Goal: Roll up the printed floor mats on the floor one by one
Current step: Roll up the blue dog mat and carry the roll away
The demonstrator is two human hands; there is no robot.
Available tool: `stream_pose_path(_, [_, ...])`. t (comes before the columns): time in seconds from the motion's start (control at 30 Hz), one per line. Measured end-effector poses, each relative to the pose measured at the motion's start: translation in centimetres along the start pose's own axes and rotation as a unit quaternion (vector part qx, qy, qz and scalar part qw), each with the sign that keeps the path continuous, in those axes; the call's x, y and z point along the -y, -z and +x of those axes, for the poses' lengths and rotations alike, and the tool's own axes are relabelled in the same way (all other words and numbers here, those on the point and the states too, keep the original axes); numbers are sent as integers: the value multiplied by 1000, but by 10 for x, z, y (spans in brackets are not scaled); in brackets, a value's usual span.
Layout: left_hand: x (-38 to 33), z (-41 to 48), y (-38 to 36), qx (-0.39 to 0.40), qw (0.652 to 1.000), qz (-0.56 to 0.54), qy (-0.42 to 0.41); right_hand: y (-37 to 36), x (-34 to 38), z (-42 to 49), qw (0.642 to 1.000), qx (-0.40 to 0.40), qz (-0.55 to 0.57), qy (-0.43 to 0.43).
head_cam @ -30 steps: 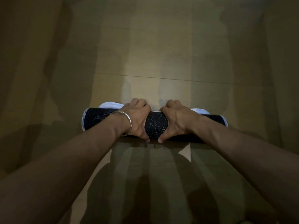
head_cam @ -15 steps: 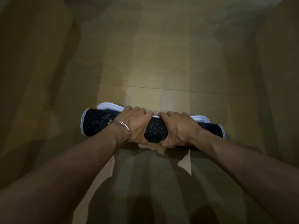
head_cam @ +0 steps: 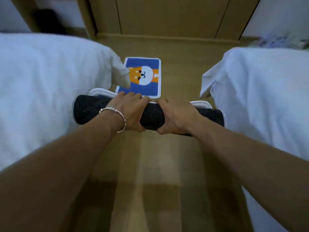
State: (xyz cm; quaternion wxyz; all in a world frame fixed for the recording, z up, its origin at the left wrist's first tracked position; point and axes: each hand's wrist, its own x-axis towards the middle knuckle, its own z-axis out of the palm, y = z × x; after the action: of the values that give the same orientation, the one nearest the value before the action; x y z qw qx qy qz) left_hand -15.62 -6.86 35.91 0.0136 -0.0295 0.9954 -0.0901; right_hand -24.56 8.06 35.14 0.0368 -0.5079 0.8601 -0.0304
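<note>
A rolled floor mat (head_cam: 151, 118), its black dotted backing outward and a white edge showing behind, is held across the middle of the view above the wooden floor. My left hand (head_cam: 131, 111), with a silver bracelet on the wrist, is wrapped around the roll left of centre. My right hand (head_cam: 176, 117) grips it just to the right. Beyond the roll a second mat (head_cam: 147, 76) lies flat on the floor, blue with an orange and white dog print; a corner of bedding hides its left edge.
White bedding (head_cam: 41, 91) fills the left side and more white bedding (head_cam: 267, 97) the right, leaving a narrow aisle of wooden floor (head_cam: 150, 181). Wooden panels or doors (head_cam: 167, 15) close the far end.
The view has lifted from the dim floor to the aisle between the beds. Both hands, which pressed the roll on the floor, now hold it up. The dog mat has come into view.
</note>
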Motion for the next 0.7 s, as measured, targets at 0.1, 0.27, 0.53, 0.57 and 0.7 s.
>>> stream_pose_path(0.1, [21, -5, 97, 3, 1000, 6, -2, 98, 12, -5, 1000, 5, 1, 9])
stream_pose_path(0.27, [39, 0, 272, -5, 998, 53, -34, 261, 15, -19, 1000, -10, 14, 2])
stream_pose_path(0.53, [17, 30, 580, -93, 992, 82, -25, 565, -31, -79, 992, -114, -58, -15])
stream_pose_path(0.57, [8, 30, 614, -108, 991, 82, -23, 598, -37, -93, 989, -128, -68, -13])
stream_pose_path(0.7, [-29, 24, 714, -165, 982, 94, -14, 697, -56, -145, 980, -173, -103, -5])
